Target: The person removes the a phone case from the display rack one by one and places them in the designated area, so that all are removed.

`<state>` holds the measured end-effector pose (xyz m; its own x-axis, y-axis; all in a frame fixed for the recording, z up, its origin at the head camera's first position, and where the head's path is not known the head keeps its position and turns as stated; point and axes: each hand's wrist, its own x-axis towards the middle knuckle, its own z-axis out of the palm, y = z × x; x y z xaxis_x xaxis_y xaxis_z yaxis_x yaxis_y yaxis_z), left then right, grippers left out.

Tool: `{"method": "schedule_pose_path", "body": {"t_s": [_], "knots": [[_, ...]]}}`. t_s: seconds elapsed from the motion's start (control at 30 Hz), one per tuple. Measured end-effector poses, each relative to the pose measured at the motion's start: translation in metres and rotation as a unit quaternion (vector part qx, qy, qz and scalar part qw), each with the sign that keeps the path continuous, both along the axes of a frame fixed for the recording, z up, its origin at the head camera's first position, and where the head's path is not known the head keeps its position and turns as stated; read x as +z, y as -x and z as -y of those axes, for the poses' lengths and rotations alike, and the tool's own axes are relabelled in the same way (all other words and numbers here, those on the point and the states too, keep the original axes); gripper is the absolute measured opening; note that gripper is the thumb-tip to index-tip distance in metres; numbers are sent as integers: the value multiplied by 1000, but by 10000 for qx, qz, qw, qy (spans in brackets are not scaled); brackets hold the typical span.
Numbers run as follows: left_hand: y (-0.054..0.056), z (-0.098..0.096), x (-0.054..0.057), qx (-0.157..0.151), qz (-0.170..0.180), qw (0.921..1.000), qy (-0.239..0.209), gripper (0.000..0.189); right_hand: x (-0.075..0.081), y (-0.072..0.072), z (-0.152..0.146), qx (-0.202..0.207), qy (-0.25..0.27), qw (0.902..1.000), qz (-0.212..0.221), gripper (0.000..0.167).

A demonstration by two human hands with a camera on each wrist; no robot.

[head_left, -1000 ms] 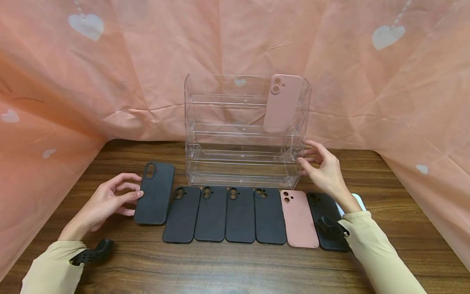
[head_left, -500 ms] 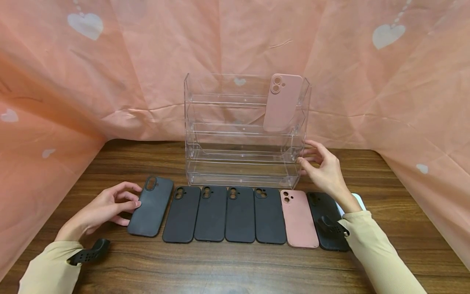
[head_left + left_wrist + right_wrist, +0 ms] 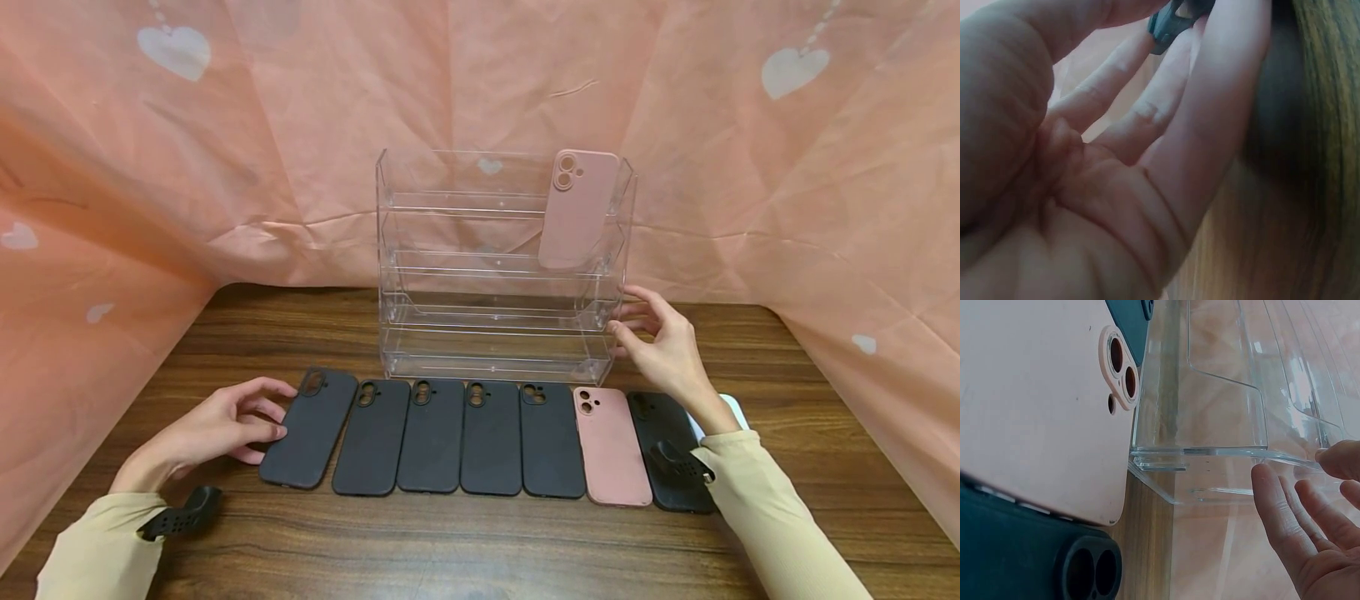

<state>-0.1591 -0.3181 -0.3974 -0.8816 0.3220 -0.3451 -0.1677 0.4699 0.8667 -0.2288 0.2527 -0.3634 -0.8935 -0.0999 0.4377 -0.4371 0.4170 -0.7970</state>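
Note:
My left hand [image 3: 217, 425] holds a black phone case [image 3: 315, 429] by its left edge, thumb on top. The case lies flat or nearly flat on the table, slightly slanted, at the left end of a row of cases. Only a dark corner of the case [image 3: 1169, 28] shows past the fingers in the left wrist view. My right hand [image 3: 663, 354] grips the right side of a clear tiered display rack [image 3: 495, 367]. In the right wrist view, its thumb [image 3: 1338, 459] is at the rack's edge and the fingertips meet the outer side panel.
Several black cases [image 3: 431, 437] and a pink case [image 3: 613, 446] lie in front of the rack. Another pink case [image 3: 577, 212] stands in an upper tier at right. A black case [image 3: 667, 475] and a white item [image 3: 733, 410] are partly hidden by the right arm. Pink fabric hangs behind.
My left hand has lowered the black case from a raised, tilted position down toward the table, beside the row. My right hand and the rack have stayed in place.

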Motion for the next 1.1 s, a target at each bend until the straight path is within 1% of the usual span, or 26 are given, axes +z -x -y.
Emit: {"method": "schedule_pose_path", "body": {"t_s": [0.17,0.37,0.5,0.6,0.67,0.73,0.8,0.93,1.1], "knots": [[-1,-4,4,-50,47,9999,95,60,0,0,-1,46,-48,10000,-23,57],[0,-7,3,-226,-141,9995,141,59,-1,0,-2,72,-30,10000,-43,57],[1,-9,5,-218,-274,9985,423,53,-1,0,-1,53,-30,10000,-28,58],[3,-11,9,-151,-591,9955,727,50,-1,0,-1,40,-41,10000,-6,58],[4,-14,13,-77,-933,9916,898,48,-1,0,-1,32,-57,10000,2,58],[6,-17,17,10,-1280,9873,939,46,-1,0,-1,27,-55,10000,6,58],[8,-21,21,105,-1574,9841,820,43,-1,0,-2,19,-58,10000,4,58],[13,-33,27,258,-2054,9774,424,39,-1,0,-2,30,-62,10000,6,58],[19,-51,36,494,-2534,9658,231,35,-1,0,-1,79,-19,10000,16,58]]}}
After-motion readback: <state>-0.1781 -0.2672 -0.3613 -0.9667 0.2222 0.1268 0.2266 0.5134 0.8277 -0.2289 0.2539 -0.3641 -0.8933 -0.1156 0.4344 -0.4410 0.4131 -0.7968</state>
